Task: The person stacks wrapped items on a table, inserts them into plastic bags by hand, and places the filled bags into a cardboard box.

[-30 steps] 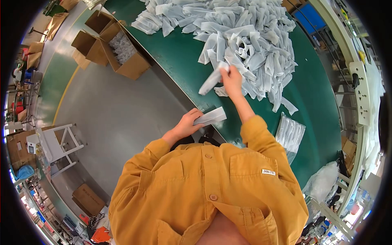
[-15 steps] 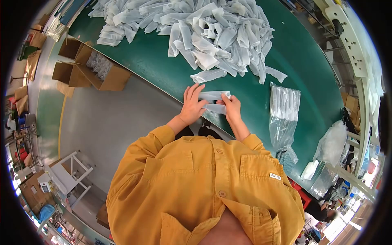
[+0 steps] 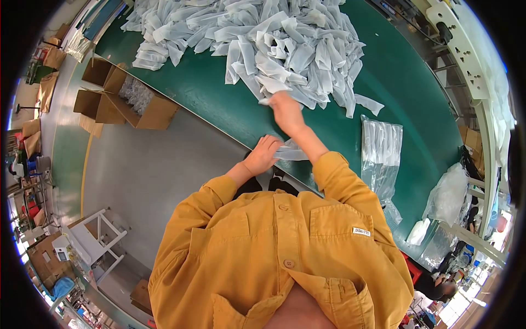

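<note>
Many translucent white wrapped packets [image 3: 296,49] lie heaped on the green table [image 3: 219,104]. My left hand [image 3: 264,154] is at the table's near edge, its fingers closed on translucent packets [image 3: 292,151] that stick out to its right. My right hand [image 3: 287,112] reaches to the near side of the heap, fingertips pressed together at a packet [image 3: 264,101]; most of that packet is hidden by the hand. To the right of both hands, a clear plastic bag [image 3: 381,143] with several packets side by side lies flat.
An open cardboard box [image 3: 143,104] with clear plastic items stands on the floor at the left. A power strip [image 3: 460,49] runs along the right frame. White plastic bags [image 3: 446,192] sit at the right end. A white stool [image 3: 98,241] stands lower left.
My right hand has left the packets by my left hand and moved up to the heap's near edge. My left hand has closed on the packets and moved slightly down.
</note>
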Motion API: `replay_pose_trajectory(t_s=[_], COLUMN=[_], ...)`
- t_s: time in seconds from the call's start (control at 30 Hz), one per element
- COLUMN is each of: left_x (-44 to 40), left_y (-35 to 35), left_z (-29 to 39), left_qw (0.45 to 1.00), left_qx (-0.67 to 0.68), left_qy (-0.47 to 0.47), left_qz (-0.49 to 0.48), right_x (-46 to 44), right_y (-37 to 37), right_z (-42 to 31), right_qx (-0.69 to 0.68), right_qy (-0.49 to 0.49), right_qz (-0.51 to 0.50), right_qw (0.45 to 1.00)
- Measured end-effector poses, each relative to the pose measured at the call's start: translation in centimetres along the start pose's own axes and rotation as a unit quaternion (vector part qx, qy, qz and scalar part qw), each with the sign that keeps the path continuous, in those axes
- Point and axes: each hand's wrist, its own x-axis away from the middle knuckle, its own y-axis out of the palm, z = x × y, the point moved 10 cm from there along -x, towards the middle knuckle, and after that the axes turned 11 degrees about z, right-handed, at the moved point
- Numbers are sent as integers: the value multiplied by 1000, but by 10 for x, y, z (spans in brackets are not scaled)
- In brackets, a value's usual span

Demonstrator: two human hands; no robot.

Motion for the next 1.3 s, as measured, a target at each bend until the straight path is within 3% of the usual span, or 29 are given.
replay_pose_trajectory(t_s=[0.03, 0.13, 0.23, 0.37, 0.57, 0.67, 0.87, 0.97, 1.07, 1.17, 1.3], left_x=[-1, -1, 1, -12, -32, -32, -29, -23, -21, -26, -24], left_y=[-1, 1, 9, 1, -1, 12, 23, 30, 37, 43, 48], left_z=[2, 7, 10, 24, 17, 4, 0, -1, 5, 20, 23], left_qw=[1000, 1000, 1000, 996, 998, 999, 996, 996, 992, 983, 982], left_qx=[2, 11, -5, -81, -65, -18, 22, 4, -35, -78, -74], left_qy=[2, 11, 26, 37, 17, 14, 10, 24, 55, 99, 99], left_qz=[2, 4, -1, 11, 1, -32, -82, -89, -110, -136, -144], right_x=[-5, 28, 104, 162, 152, 149, 120, 114, 76, 34, 37], right_y=[-30, -70, -55, -40, -62, -66, -93, -95, -106, -89, -31], right_z=[-1, 62, 122, 138, 119, 113, 72, 70, 64, 42, 65], right_qx=[-6, -83, -337, -348, -201, -202, -29, 69, 69, 155, 353], right_qy=[19, 277, 467, 537, 398, 376, 181, 131, 104, -11, 39], right_qz=[81, 118, 218, 191, 97, 101, 81, 39, 95, 108, -102], right_qw=[997, 950, 788, 744, 890, 899, 980, 988, 988, 982, 929])
